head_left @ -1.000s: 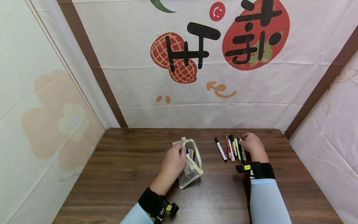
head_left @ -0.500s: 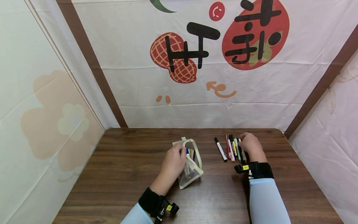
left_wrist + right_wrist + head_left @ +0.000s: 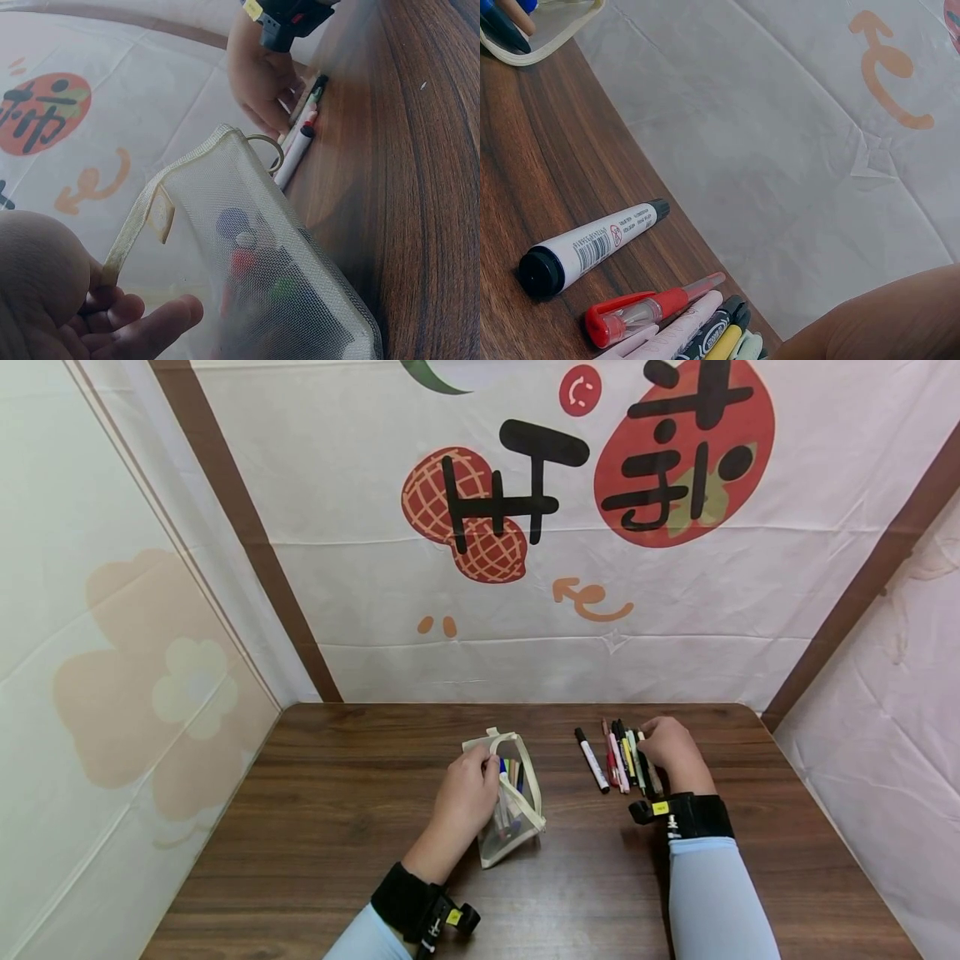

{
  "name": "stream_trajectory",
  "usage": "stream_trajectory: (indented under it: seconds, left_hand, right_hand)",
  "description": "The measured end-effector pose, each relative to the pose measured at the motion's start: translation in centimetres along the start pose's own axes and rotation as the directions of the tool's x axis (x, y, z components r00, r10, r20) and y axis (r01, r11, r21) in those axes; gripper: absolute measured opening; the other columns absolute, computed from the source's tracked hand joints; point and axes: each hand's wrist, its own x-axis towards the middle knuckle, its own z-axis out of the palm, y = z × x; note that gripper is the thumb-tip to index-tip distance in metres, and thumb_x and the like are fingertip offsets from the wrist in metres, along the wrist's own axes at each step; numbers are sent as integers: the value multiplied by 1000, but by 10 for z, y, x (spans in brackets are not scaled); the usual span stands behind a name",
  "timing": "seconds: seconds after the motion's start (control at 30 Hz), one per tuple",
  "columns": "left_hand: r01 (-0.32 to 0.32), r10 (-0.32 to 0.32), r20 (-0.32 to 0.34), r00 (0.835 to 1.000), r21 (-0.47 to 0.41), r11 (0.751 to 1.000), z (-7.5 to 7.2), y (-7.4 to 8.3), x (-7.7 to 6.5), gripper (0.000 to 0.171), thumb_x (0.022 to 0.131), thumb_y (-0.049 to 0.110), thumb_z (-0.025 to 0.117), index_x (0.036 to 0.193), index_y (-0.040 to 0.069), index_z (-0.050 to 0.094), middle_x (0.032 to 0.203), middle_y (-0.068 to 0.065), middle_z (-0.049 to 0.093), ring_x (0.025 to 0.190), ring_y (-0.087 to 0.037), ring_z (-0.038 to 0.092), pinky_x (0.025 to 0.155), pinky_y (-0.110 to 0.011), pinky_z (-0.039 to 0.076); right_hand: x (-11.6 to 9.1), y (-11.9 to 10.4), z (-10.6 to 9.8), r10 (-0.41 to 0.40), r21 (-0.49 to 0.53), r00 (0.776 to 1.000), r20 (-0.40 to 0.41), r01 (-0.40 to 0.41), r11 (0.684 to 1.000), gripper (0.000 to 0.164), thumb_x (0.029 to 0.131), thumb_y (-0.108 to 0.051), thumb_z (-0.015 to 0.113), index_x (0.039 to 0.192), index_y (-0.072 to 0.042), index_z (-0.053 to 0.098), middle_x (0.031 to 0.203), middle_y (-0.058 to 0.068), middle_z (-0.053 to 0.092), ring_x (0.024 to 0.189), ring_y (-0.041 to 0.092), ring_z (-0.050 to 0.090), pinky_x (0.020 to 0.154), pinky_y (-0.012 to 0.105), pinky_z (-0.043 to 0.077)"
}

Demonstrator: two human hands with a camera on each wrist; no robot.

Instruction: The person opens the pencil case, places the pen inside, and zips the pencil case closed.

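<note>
Mesh pencil case [image 3: 493, 845], rim gripped in my left fingers [image 3: 161, 326]; right fingers [image 3: 657, 733] pinch a pen [image 3: 655, 780], marker [image 3: 592, 762] to their left.

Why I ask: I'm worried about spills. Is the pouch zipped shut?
No, the pouch gapes open in the head view, showing pens inside.

Pouch [image 3: 525, 60] mostly cropped (right wrist view).
</note>
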Motion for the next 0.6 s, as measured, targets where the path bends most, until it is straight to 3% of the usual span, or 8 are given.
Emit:
stream_trajectory:
  seconds: [0.1, 0.17, 0.37, 0.6]
  left_hand:
    - [-1, 1, -3, 1000, 1, 1000, 0, 0, 0, 24, 118, 18, 59, 97, 9, 64, 83, -6, 56, 67, -17, 50, 62, -30, 43]
    - [-1, 1, -3, 1000, 3, 1000, 0, 0, 0, 23, 118, 18, 59, 98, 8, 65, 84, -6, 57, 68, -16, 51, 62, -30, 43]
    - [5, -5, 12, 1000, 7, 1000, 0, 0, 0, 23, 119, 19, 57, 101, 8, 66, 85, -6, 58, 68, -17, 51, 62, -30, 44]
    - [8, -8, 12, 1000, 7, 1000, 0, -1, 0, 22, 118, 19, 58, 102, 8, 67, 85, -6, 59, 69, -17, 52, 63, -30, 45]
  right_hand:
    - [-2, -1, -2, -1, 17, 1000, -9, 1, 1000, 49, 112, -10, 58, 156, 10, 56, 155, 41, 57, 119, 47, 68, 93, 55, 60]
    - [-5, -2, -4, -2, 23, 1000, -23, 3, 1000, 50, 112, -9, 56, 157, 10, 54, 157, 41, 55, 121, 48, 67, 93, 56, 59]
    - [-10, -9, -10, -19, 58, 996, -85, 24, 998, 55, 112, -12, 56, 164, 6, 50, 167, 38, 48, 146, 55, 55, 114, 67, 54]
    - [-14, -22, -14, -83, 99, 988, -131, 97, 990, 57, 113, -22, 62, 166, 0, 52, 145, 34, 66, 128, 50, 67, 102, 61, 58]
